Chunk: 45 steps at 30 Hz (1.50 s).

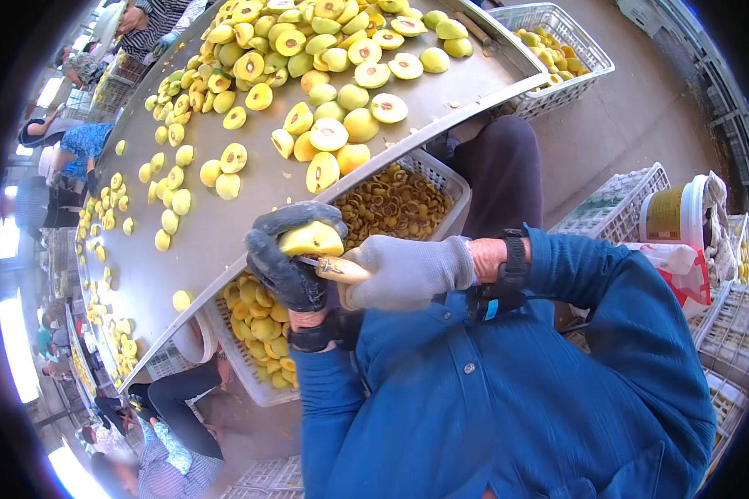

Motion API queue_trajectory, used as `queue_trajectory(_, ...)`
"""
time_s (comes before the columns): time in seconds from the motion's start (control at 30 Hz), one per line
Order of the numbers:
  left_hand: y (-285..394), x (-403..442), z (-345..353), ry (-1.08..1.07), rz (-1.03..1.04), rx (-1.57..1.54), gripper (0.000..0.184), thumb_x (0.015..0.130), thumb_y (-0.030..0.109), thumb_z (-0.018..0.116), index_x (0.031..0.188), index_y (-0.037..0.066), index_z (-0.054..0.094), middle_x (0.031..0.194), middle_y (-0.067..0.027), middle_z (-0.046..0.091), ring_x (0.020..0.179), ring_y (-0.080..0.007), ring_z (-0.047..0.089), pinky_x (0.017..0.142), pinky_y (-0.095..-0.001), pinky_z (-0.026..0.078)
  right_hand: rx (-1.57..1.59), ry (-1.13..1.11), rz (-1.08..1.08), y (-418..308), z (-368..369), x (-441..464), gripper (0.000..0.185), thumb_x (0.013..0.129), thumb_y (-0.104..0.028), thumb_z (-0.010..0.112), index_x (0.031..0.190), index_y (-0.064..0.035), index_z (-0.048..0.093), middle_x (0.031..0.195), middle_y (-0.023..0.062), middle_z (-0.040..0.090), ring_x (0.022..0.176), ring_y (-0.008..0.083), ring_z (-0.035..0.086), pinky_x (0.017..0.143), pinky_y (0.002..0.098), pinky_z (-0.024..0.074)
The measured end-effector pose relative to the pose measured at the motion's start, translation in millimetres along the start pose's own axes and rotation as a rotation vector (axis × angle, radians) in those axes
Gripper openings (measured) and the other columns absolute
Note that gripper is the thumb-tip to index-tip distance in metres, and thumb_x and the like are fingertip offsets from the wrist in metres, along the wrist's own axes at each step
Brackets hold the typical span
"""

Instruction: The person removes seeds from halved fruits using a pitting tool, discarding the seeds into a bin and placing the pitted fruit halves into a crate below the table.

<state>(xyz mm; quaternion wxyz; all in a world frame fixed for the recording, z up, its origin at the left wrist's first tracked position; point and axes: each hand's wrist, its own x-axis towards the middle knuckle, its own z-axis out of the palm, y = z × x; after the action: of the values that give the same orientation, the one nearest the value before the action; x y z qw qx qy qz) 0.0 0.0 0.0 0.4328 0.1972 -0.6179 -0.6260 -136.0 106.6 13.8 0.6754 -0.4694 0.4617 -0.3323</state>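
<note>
Fruit (329, 133) on table (250, 195), crates (463, 200) along edge.

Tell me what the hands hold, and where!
The left hand holds a yellow fruit around its edge; the right hand, a tool by its wooden handle.

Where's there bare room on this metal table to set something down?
The metal table is bare between the trio of cut fruit and the edge by the left hand, and around the lone fruit near that edge. The big fruit pile is crowded; scattered pieces dot the left end.
</note>
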Motion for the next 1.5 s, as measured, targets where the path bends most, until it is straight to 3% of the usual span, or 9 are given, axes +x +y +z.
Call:
queue_trajectory(0.43,-70.8,-6.8,11.6,0.458,-0.139,-0.497,0.057,0.101,0.057,0.032,0.113,0.006,0.057,0.1,-0.0138,0.064,0.082,-0.0253,0.063,0.072,-0.0368,0.055,-0.788,0.596,-0.427,70.0,-20.4,36.8,0.022,0.083,-0.02,0.065,0.096,-0.0085,0.051,0.064,0.0178,0.06,0.06,0.0399,0.062,0.055,0.0481,0.0495)
queue_trajectory(0.73,-55.5,-37.0,-47.2,0.593,-0.031,-0.159,0.056,0.102,0.05,0.039,0.122,0.0,0.053,0.114,-0.0158,0.063,0.099,-0.0287,0.063,0.091,-0.0426,0.053,-1.041,0.506,0.18,179.8,-88.3,40.2,0.03,0.088,-0.029,0.058,0.094,0.0004,0.061,0.077,0.0235,0.067,0.075,0.0414,0.066,0.069,0.0498,0.0508)
queue_trajectory(0.83,-70.9,-57.2,-93.1,0.707,0.007,-0.598,0.038,0.101,0.032,0.049,0.121,0.0,0.055,0.114,-0.0141,0.062,0.102,-0.0278,0.062,0.097,-0.0463,0.051,-1.071,0.405,0.209,187.8,-88.9,46.6,0.043,0.088,-0.041,0.061,0.098,0.0011,0.059,0.077,0.0271,0.066,0.076,0.0446,0.065,0.068,0.0517,0.0501)
queue_trajectory(0.97,-81.6,-132.4,-160.4,0.807,0.045,0.856,0.034,0.099,0.027,0.055,0.116,-0.003,0.058,0.112,-0.0145,0.061,0.101,-0.0249,0.06,0.086,-0.0355,0.051,-0.941,0.37,0.253,176.6,-76.1,36.4,0.042,0.089,-0.034,0.06,0.109,0.0023,0.057,0.083,0.0305,0.065,0.081,0.0474,0.063,0.07,0.0531,0.049)
queue_trajectory(1.1,-123.0,-198.0,-244.6,1.324,-0.205,0.076,0.034,0.096,0.028,0.054,0.12,0.004,0.058,0.112,-0.0082,0.059,0.101,-0.02,0.059,0.085,-0.0332,0.051,-0.89,0.315,0.278,178.1,-69.8,38.8,0.042,0.085,-0.027,0.061,0.114,0.0041,0.055,0.086,0.0315,0.065,0.081,0.0482,0.063,0.072,0.0521,0.0493)
queue_trajectory(1.27,-135.6,-238.7,-340.7,1.34,-0.333,0.642,0.057,0.097,0.026,0.049,0.145,0.0,0.035,0.129,-0.0171,0.058,0.114,-0.0289,0.058,0.092,-0.0385,0.048,-0.946,0.229,0.265,197.2,-69.7,38.1,0.037,0.083,-0.024,0.062,0.105,0.0052,0.057,0.071,0.0234,0.062,0.063,0.0353,0.062,0.058,0.0435,0.047)
queue_trajectory(1.4,-136.1,-252.6,-350.0,1.242,-0.717,0.803,0.058,0.097,0.031,0.051,0.143,0.0,0.038,0.132,-0.0265,0.054,0.122,-0.0358,0.053,0.1,-0.0424,0.042,-0.898,0.216,0.411,188.4,-63.3,47.4,0.037,0.081,-0.024,0.064,0.102,0.0056,0.059,0.086,0.0297,0.063,0.082,0.0444,0.062,0.072,0.0486,0.0478)
queue_trajectory(1.47,-137.4,-259.2,-361.8,1.019,-0.948,1.39,0.058,0.097,0.036,0.051,0.141,-0.001,0.042,0.138,-0.0272,0.048,0.124,-0.0407,0.049,0.107,-0.0422,0.037,-0.855,0.238,0.38,194.5,-63.3,48.0,0.037,0.08,-0.024,0.066,0.101,0.0057,0.059,0.09,0.0318,0.064,0.089,0.0475,0.062,0.076,0.0505,0.0481)
queue_trajectory(1.5,-140.2,-254.9,-353.3,1.018,-0.743,1.551,0.059,0.097,0.038,0.051,0.141,0.001,0.042,0.137,-0.0277,0.049,0.122,-0.0435,0.049,0.107,-0.0446,0.036,-0.848,0.25,0.36,195.7,-64.1,47.3,0.037,0.08,-0.024,0.066,0.101,0.0057,0.059,0.09,0.0316,0.064,0.089,0.0476,0.062,0.076,0.0505,0.048)
